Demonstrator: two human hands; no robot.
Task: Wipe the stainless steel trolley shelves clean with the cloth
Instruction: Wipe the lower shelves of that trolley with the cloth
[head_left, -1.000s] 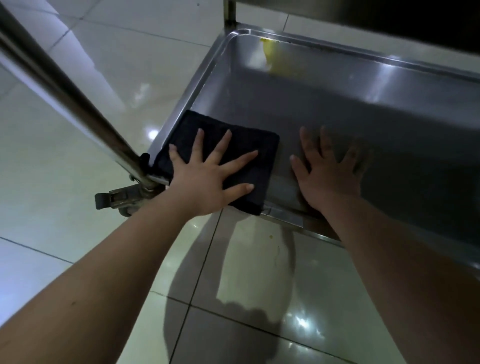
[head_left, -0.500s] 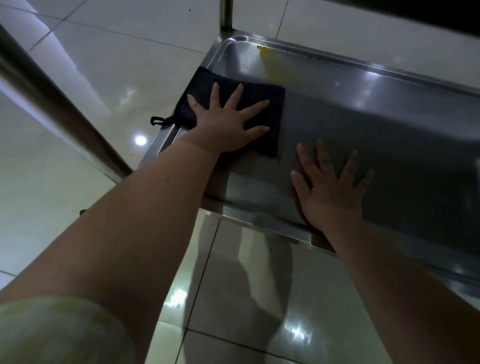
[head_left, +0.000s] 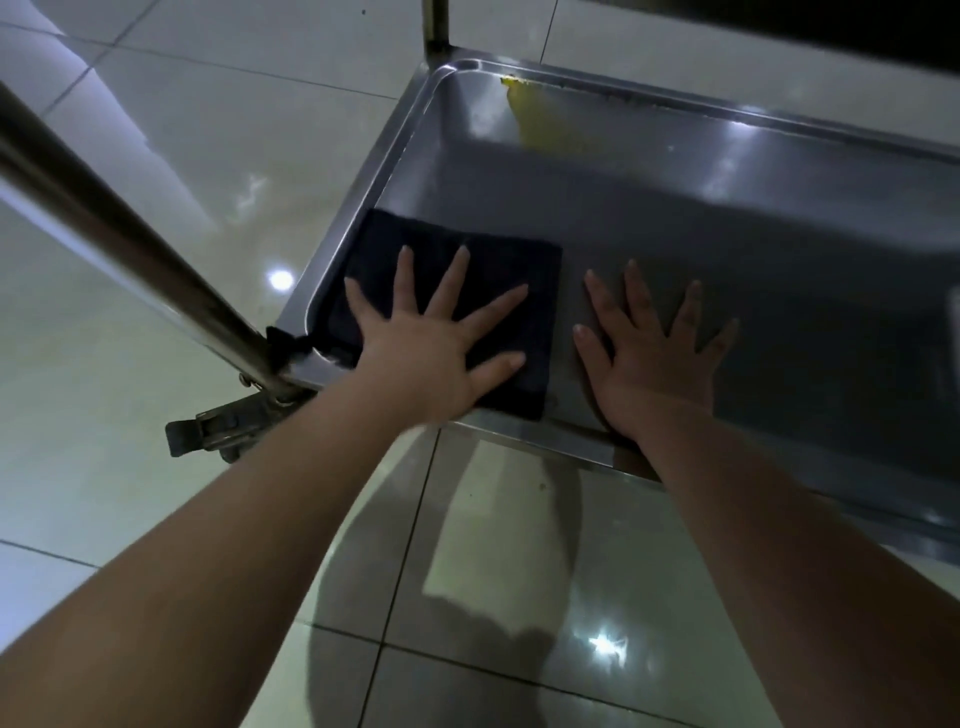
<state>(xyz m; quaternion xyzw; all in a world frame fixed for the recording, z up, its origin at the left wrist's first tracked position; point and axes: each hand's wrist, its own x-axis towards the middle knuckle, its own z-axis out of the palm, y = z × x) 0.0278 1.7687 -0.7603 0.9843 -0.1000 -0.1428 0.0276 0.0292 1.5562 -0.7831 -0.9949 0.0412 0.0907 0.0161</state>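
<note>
Fingers (head_left: 451, 278) splayed, left hand (head_left: 431, 361) pressing cloth (head_left: 501, 260) on shelf (head_left: 675, 208).

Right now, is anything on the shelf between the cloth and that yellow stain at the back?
Nothing visible: only bare shelf between cloth and yellow stain. The right hand rests flat beside the cloth, off that path.

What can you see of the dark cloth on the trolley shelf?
The cloth is dark, nearly black fabric folded into a flat rectangle. It lies in the near left corner of the stainless steel shelf. A small loop sticks out at its near corner by the trolley post. The left hand presses flat on it, fingers spread; the right hand rests on bare steel beside it, apart.
</note>
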